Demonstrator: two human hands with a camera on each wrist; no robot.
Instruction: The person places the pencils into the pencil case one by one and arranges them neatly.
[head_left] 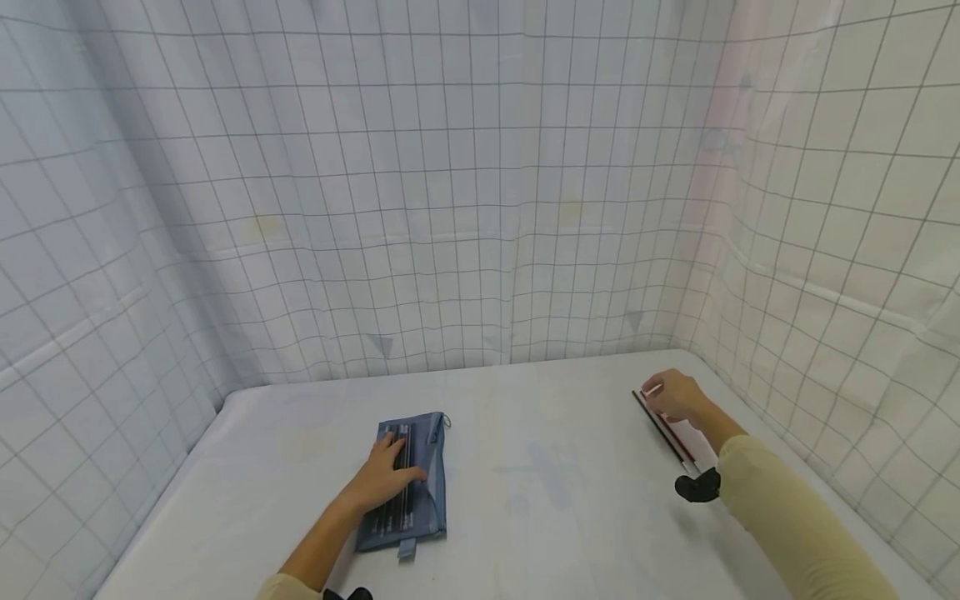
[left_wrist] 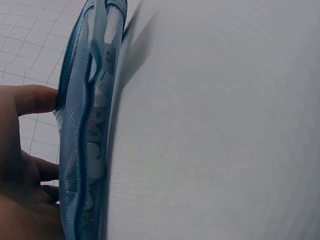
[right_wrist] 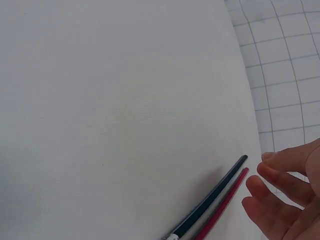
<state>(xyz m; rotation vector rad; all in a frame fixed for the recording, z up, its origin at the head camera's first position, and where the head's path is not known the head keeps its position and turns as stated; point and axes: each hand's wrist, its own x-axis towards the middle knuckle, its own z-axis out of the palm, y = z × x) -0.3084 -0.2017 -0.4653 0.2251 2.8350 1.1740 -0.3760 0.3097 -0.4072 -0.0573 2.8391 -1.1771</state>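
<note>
A blue mesh zip pouch (head_left: 435, 508) lies on the left half of the white table, with several dark, slender pencil-like sticks showing inside. My left hand (head_left: 378, 482) rests on it, fingers spread; in the left wrist view, the thumb touches the pouch's (left_wrist: 72, 130) upper side. Far to the right, a dark thin stick (right_wrist: 210, 200) and a red thin stick (right_wrist: 225, 207) lie side by side, both tapered, with pale near ends in the head view. Just beside their far ends, my right hand (right_wrist: 285, 190) has loosely bent fingers, with nothing visible between them.
The white tabletop (head_left: 525, 517) stretches between the pouch and the two sticks. White cloth with a grid pattern (head_left: 465, 192) hangs behind the table and along both sides. A loop and a fabric tab stick out from the pouch's ends.
</note>
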